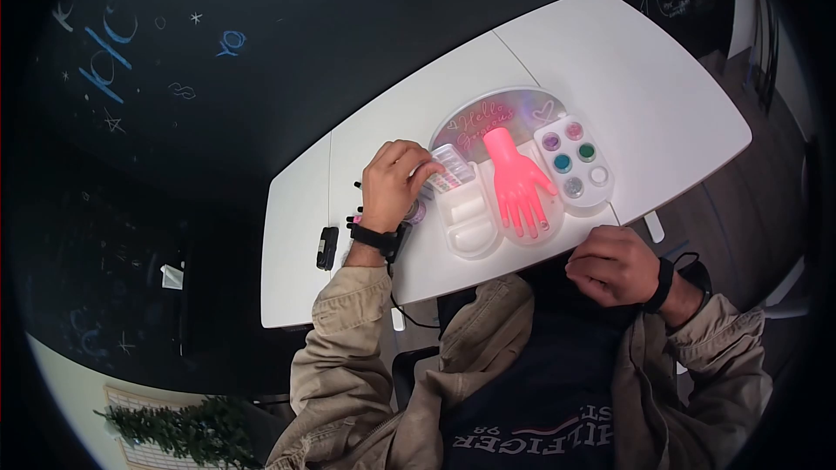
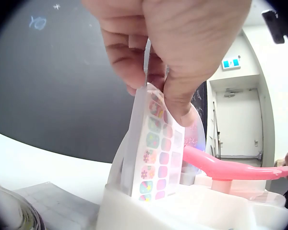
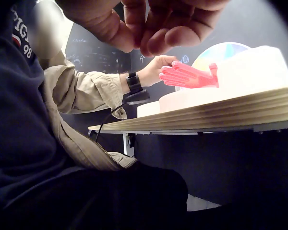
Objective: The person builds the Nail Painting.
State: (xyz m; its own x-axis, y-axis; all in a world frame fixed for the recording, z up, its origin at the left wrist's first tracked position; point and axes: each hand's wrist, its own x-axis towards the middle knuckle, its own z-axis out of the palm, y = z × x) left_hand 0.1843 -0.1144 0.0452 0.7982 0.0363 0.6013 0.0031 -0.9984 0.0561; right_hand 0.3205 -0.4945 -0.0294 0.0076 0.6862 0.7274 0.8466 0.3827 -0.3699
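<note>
Your right hand [image 1: 614,265] sits nearest you, just off the table edge, fingers loosely curled, tips close together, holding nothing visible. The white smooth-topped table [image 1: 653,96] shows a striped, wood-like edge in the right wrist view. On it, the glossy pink model hand [image 1: 520,183] lies on a rounded base, fingers spread toward you, a small shiny piece at one fingertip. Beside it, the white moulded plastic tray [image 1: 475,242] has compartments, one half-round. Your left hand [image 1: 392,184] pinches the top of the flat, rectangular sticker pack [image 2: 153,153] between thumb and fingers; the pack stands tilted at the tray's far end, rows of small rounded pastel stickers on its face. On the model hand's other side, the six-well palette [image 1: 570,204] holds round pots: purple, pink, teal, green, silvery and whitish. Left of your left hand there's a black case [image 1: 326,248], plus black-capped items, partly hidden. Behind the trays, the rounded shiny panel [image 1: 479,122] reads "Hello Gorgeous". Farthest: matte blackboard [image 1: 261,43] with chalk drawings.
</note>
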